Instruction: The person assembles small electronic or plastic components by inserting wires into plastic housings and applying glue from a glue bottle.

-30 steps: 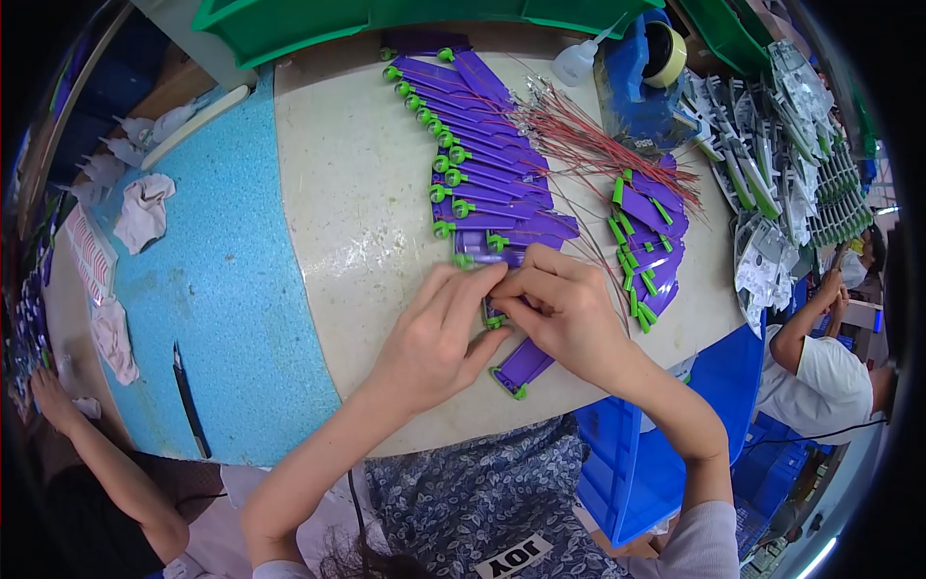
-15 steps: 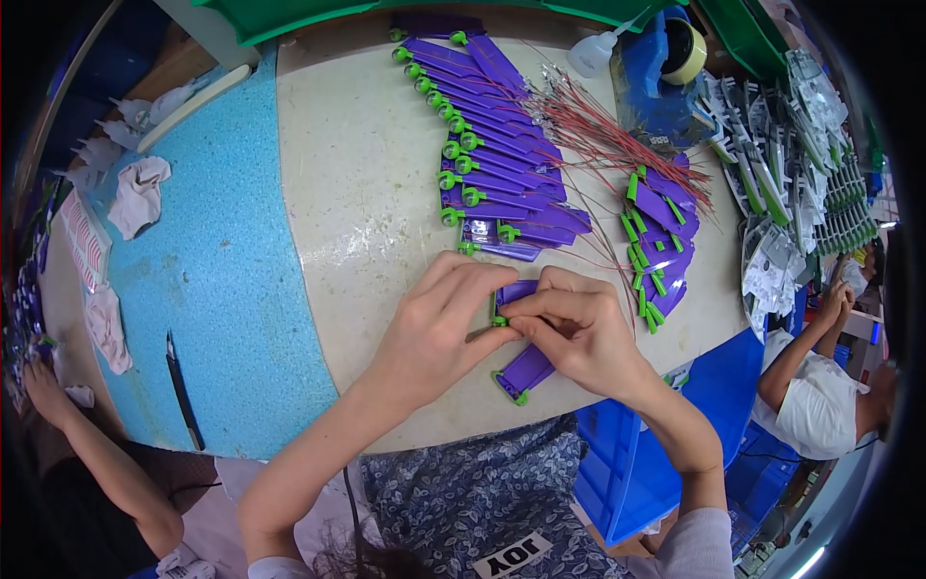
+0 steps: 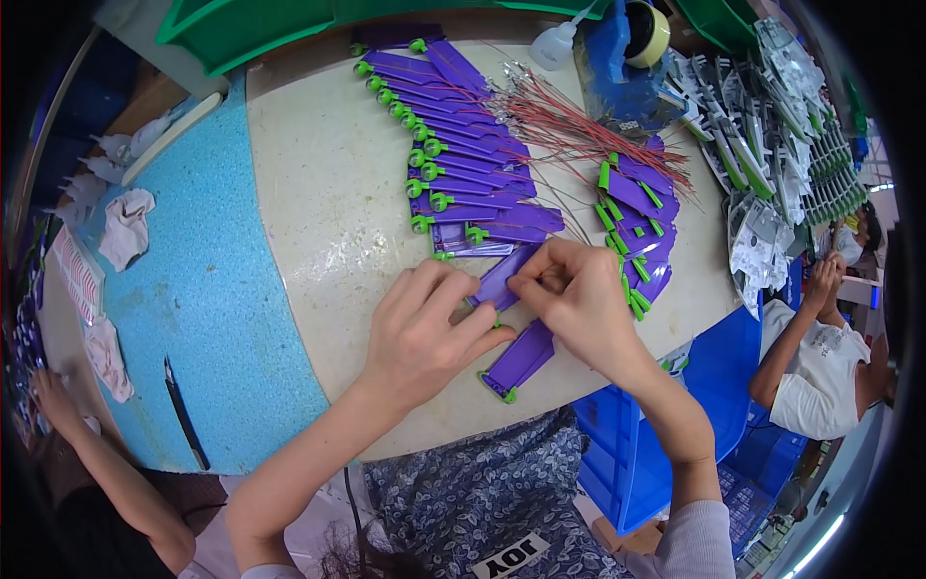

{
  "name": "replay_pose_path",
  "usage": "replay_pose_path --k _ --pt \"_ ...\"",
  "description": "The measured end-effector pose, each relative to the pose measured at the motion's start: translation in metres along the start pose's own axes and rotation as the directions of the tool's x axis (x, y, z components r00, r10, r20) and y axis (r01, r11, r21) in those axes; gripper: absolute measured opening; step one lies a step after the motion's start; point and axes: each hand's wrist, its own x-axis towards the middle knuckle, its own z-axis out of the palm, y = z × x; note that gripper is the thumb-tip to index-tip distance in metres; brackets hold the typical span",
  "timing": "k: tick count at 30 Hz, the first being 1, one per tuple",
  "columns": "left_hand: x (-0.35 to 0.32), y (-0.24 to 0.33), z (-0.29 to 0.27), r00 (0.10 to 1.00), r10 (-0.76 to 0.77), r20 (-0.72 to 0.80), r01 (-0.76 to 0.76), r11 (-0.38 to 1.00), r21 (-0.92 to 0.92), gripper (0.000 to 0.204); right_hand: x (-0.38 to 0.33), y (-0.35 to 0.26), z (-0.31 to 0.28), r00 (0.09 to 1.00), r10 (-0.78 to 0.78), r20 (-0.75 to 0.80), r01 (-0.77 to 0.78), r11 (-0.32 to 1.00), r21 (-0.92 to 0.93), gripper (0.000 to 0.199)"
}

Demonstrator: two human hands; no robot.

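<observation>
My left hand (image 3: 420, 323) is closed on a purple plastic part (image 3: 502, 283) with a green end, its fingers along the part's left side. Over the right edge of that same part, my right hand (image 3: 584, 304) is pinched together; whatever sits between its fingertips is hidden. Just below the hands a second purple part (image 3: 523, 359) with a green end piece lies tilted on the table. Beyond my fingers stretches a column of similar purple parts (image 3: 473, 154), their green ends with round clear pieces facing left.
Red wires (image 3: 569, 121) fan across the table beside a pile of purple and green pieces (image 3: 637, 227). Grey housings (image 3: 762, 241) are heaped at right. A black-handled tool (image 3: 183, 415) lies on the blue mat (image 3: 222, 289). Below the table edge stands a blue bin (image 3: 617, 473). Other people sit at both sides.
My right hand has shifted up and away from the green end toward the part's right edge. The left hand has moved slightly left, and more of the purple part shows between the hands.
</observation>
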Motion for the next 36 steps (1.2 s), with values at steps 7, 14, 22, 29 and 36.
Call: replay_pose_path --k 7,14,22,29,36 --pt "0.017 -0.014 0.000 0.973 0.189 0.131 -0.173 0.977 -0.123 0.032 0.009 -0.001 -0.023 0.770 -0.602 -0.211 0.564 0.797 -0.216 0.016" --pt "0.015 -0.008 0.000 0.984 0.076 0.160 -0.053 0.988 -0.145 0.054 0.107 0.015 -0.159 0.933 0.092 -0.347 -0.049 0.990 0.132 0.028" --pt "0.012 -0.008 -0.002 0.984 0.023 0.178 0.008 0.985 -0.170 0.062 0.090 0.017 -0.136 0.943 0.225 -0.243 -0.144 0.939 0.312 0.026" --pt "0.020 -0.010 0.000 0.984 -0.014 0.176 0.057 0.968 -0.244 0.076 -0.021 0.016 -0.047 0.981 -0.177 0.084 0.124 0.893 0.432 0.016" --pt "0.015 -0.011 -0.004 0.983 -0.029 0.183 0.072 0.970 -0.234 0.073 -0.023 0.023 -0.008 0.950 -0.176 0.259 0.027 0.870 0.492 0.022"
